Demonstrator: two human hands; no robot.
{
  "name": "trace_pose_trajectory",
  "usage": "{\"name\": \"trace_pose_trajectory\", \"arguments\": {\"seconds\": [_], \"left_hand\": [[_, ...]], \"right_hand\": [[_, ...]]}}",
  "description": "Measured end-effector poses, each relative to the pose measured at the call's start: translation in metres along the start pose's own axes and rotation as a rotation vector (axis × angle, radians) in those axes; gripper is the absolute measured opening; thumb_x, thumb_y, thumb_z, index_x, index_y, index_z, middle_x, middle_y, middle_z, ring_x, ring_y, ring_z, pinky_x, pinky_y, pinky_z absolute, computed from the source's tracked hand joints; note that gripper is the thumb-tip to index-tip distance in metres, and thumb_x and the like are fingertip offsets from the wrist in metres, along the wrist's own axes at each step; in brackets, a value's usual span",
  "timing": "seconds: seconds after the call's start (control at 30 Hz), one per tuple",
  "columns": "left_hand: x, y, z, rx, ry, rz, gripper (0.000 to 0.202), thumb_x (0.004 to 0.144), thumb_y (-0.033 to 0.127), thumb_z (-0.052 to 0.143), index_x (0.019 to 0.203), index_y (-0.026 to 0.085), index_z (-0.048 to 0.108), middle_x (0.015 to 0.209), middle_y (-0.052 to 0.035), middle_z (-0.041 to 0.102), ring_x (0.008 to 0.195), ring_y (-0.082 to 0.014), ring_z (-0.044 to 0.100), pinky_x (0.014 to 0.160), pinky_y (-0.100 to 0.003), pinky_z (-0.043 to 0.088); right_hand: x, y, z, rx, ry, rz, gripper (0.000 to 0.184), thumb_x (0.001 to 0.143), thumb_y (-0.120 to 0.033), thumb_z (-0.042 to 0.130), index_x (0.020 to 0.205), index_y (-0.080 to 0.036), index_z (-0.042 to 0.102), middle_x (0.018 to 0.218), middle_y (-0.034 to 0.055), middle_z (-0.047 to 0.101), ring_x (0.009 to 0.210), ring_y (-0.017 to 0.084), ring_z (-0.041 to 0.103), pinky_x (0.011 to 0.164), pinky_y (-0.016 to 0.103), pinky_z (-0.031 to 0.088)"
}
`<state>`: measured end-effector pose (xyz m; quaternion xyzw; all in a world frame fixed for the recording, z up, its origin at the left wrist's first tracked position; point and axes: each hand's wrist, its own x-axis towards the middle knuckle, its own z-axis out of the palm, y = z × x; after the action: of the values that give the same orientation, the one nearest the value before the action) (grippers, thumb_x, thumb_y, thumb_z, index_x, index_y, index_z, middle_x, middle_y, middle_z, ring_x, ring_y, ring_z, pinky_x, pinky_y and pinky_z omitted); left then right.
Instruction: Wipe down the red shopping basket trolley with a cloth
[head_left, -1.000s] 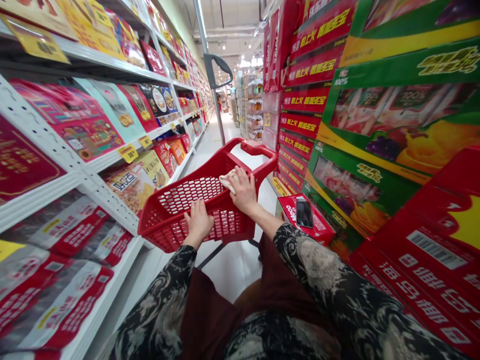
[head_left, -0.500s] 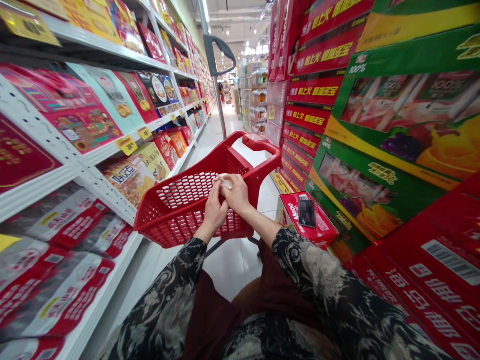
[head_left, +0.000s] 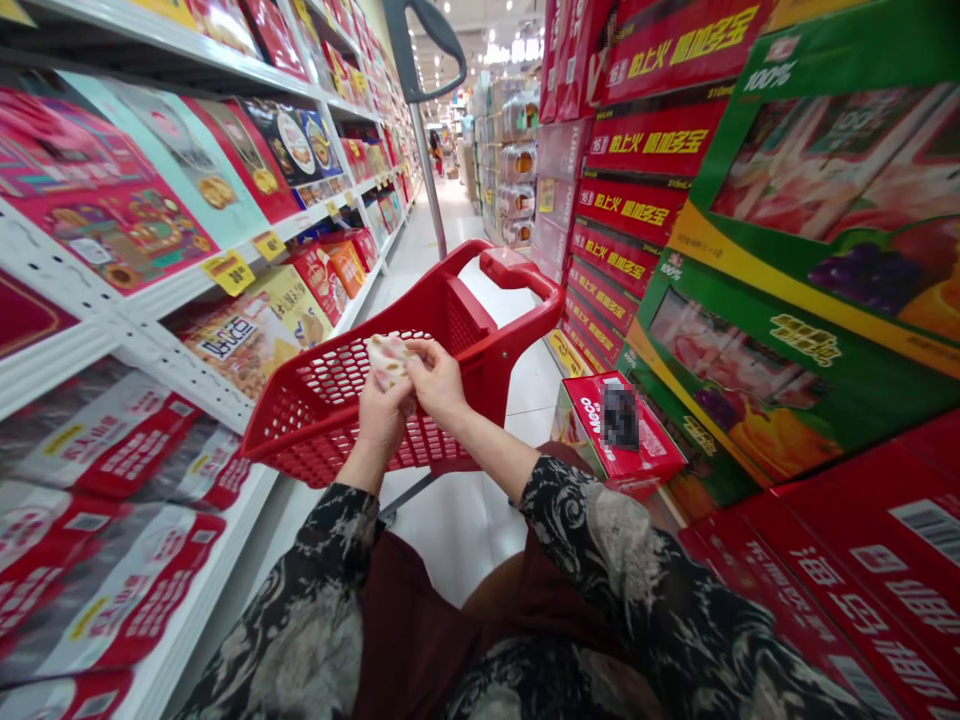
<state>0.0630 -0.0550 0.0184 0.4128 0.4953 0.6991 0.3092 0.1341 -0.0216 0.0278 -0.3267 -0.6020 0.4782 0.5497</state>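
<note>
A small, soft white piece with pink and brownish spots (head_left: 388, 358) is held up over the red shopping cart basket (head_left: 300, 440). Whether it is cloth or thin wrapping I cannot tell. My left hand (head_left: 381, 418) grips it from below, with the fingers closed around its lower part. From the right side, my right hand (head_left: 436, 383) pinches its edge between thumb and fingers. Both hands touch each other in front of the basket's near wall. Under the hands, the basket's inside shows only in part.
Shelves (head_left: 172, 310) with boxed and bagged goods line the left. Stacked red drink cartons (head_left: 622, 200) and green fruit-drink boxes (head_left: 720, 330) rise on the right. A dark blurred object lies on a red box (head_left: 592, 400). A pole with a grey handle (head_left: 431, 190) stands beyond the cart.
My hands have moved left and come slightly apart. The spotted white piece, mostly hidden between my fingers before, now shows spread wider. The view has shifted a little.
</note>
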Motion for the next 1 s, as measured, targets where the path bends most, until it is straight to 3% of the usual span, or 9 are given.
{"name": "trace_pose_trajectory", "arguments": {"seconds": [0.07,0.17,0.3,0.4,0.53,0.63,0.73,0.9,1.0], "left_hand": [[0.003,0.003,-0.014,0.257,0.109,0.081,0.050,0.062,0.022,0.064,0.111,0.014,0.059,0.099,-0.0056,0.068,0.091,-0.0198,0.065,0.090,-0.037,0.050],[0.010,0.004,-0.050,0.721,0.200,0.343,0.054,0.068,0.013,0.055,0.122,0.014,0.057,0.125,-0.0100,0.059,0.119,-0.0246,0.052,0.108,-0.042,0.035],[0.013,-0.015,-0.077,1.020,0.157,0.444,0.054,0.072,0.009,0.047,0.125,0.013,0.055,0.142,-0.0141,0.043,0.134,-0.0279,0.036,0.113,-0.046,0.027],[0.012,-0.034,-0.054,1.047,0.014,0.462,0.055,0.073,0.010,0.044,0.127,0.012,0.053,0.139,-0.0154,0.046,0.132,-0.0272,0.039,0.112,-0.046,0.029],[0.013,-0.044,-0.009,1.012,-0.029,0.543,0.054,0.077,0.015,0.045,0.131,0.010,0.048,0.136,-0.0155,0.049,0.131,-0.0259,0.040,0.112,-0.046,0.030],[0.015,-0.043,-0.006,1.038,-0.131,0.574,0.051,0.078,0.013,0.043,0.129,0.012,0.050,0.137,-0.0144,0.049,0.132,-0.0246,0.039,0.113,-0.046,0.029],[0.017,-0.045,-0.035,1.123,-0.150,0.536,0.051,0.078,0.008,0.040,0.126,0.013,0.054,0.141,-0.0150,0.045,0.135,-0.0261,0.034,0.113,-0.048,0.027],[0.019,-0.051,-0.107,1.263,0.044,0.365,0.052,0.077,0.007,0.041,0.127,0.012,0.054,0.145,-0.0180,0.038,0.137,-0.0313,0.028,0.112,-0.053,0.025],[0.018,-0.053,-0.120,1.264,0.191,0.287,0.054,0.076,0.006,0.042,0.129,0.011,0.052,0.144,-0.0189,0.039,0.137,-0.0313,0.029,0.112,-0.053,0.025]], "right_hand": [[-0.001,-0.008,-0.008,-0.272,-0.041,-0.171,0.024,0.084,-0.013,0.048,0.104,-0.018,0.061,0.114,0.0050,0.065,0.108,0.016,0.059,0.099,0.034,0.045],[-0.001,-0.014,-0.026,-0.686,-0.096,-0.417,0.025,0.086,-0.017,0.050,0.109,-0.019,0.061,0.128,0.0053,0.058,0.129,0.022,0.042,0.114,0.048,0.021],[0.003,-0.001,-0.038,-0.994,-0.234,-0.526,0.027,0.087,-0.015,0.048,0.111,-0.016,0.061,0.118,0.0081,0.064,0.121,0.023,0.048,0.114,0.048,0.013],[0.005,0.011,-0.036,-1.034,-0.239,-0.575,0.030,0.091,-0.018,0.043,0.118,-0.017,0.057,0.116,0.0065,0.065,0.110,0.021,0.053,0.112,0.046,0.017],[0.008,0.017,-0.033,-1.041,-0.194,-0.569,0.032,0.096,-0.022,0.037,0.122,-0.017,0.054,0.118,0.0070,0.064,0.109,0.020,0.052,0.110,0.043,0.021],[0.011,0.016,-0.040,-1.052,-0.203,-0.574,0.035,0.095,-0.020,0.036,0.125,-0.016,0.053,0.122,0.0080,0.061,0.114,0.021,0.049,0.110,0.042,0.021],[0.017,0.014,-0.054,-1.082,-0.218,-0.564,0.039,0.092,-0.016,0.039,0.129,-0.013,0.051,0.123,0.0093,0.060,0.117,0.022,0.047,0.111,0.042,0.018],[0.032,0.012,-0.079,-1.162,-0.325,-0.527,0.033,0.089,-0.019,0.046,0.118,-0.013,0.060,0.112,0.0102,0.065,0.108,0.024,0.049,0.109,0.043,0.018],[0.043,0.016,-0.084,-1.214,-0.354,-0.516,0.026,0.091,-0.025,0.047,0.107,-0.017,0.066,0.105,0.0089,0.067,0.104,0.025,0.049,0.103,0.043,0.022]]}}
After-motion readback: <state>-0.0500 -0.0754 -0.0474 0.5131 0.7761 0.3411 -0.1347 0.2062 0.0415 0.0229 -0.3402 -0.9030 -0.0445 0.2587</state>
